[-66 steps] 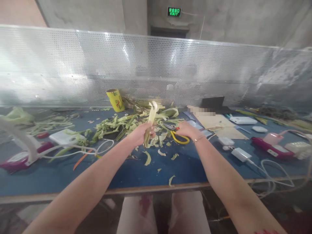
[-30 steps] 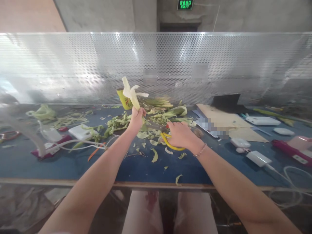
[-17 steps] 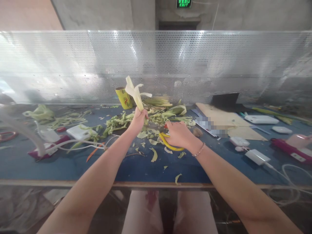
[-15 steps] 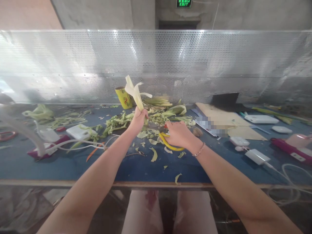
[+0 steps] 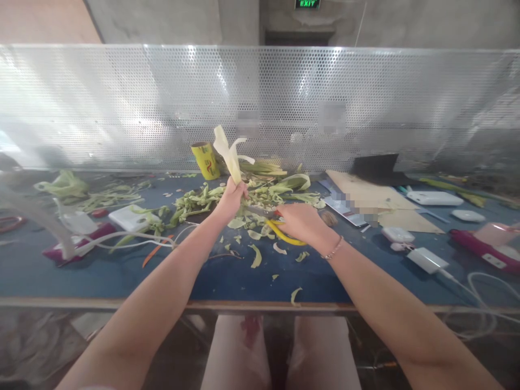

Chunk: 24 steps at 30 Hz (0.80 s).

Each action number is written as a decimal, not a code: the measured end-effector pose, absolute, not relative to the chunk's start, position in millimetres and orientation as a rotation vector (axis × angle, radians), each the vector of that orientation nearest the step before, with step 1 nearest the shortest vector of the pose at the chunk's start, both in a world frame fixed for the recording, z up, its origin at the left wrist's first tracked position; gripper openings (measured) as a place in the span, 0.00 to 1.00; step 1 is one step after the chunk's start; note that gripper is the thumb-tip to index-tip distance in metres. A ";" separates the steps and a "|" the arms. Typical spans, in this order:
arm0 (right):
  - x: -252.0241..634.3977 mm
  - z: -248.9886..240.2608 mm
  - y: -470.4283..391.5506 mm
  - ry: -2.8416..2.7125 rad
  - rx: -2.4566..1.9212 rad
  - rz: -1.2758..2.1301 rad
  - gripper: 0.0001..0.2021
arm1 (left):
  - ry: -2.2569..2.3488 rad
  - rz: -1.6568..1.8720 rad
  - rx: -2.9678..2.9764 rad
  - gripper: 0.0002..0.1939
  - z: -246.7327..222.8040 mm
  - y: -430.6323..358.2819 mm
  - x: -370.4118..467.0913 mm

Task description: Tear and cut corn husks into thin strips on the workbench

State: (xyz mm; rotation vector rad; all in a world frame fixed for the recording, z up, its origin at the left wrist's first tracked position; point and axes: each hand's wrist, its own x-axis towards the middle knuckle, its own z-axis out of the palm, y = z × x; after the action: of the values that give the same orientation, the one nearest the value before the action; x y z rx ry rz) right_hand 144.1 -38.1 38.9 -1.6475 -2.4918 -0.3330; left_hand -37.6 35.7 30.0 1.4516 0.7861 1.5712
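Blue table [image 5: 235,284], hands [image 5: 232,197] gripping pale leafy stalk [image 5: 230,158] left, yellow-handled scissors [image 5: 284,235] right, open-topped yellow cylinder [image 5: 208,164] behind, inside unclear

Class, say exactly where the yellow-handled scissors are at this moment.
In the head view, the yellow-handled scissors are just below the middle of the picture, held in the right hand, their blades pointing toward the left hand.

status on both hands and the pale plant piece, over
Left hand gripping pale plant piece. Right hand holding yellow-handled scissors, pointed toward left hand. Leaf scraps scattered nearby.
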 end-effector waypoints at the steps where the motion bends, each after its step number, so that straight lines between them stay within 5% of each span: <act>1: 144.1 38.4 -37.9 -2.493 -1.652 -0.331 0.14 | 0.778 1.576 1.430 0.09 30.6 35.2 -37.6; 18: 170.0 40.2 -23.9 -2.396 -1.754 -0.166 0.24 | 0.729 1.674 1.103 0.10 35.2 32.6 -40.7; 24: 159.3 32.1 -26.7 -2.443 -1.586 -0.099 0.28 | 0.676 1.805 0.521 0.09 43.7 41.1 -54.2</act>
State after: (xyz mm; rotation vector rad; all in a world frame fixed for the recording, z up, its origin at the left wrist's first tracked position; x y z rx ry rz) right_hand 159.3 -26.7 32.1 -1.5858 -2.4434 -0.0993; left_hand -54.2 41.1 43.7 0.5205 0.6762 1.8053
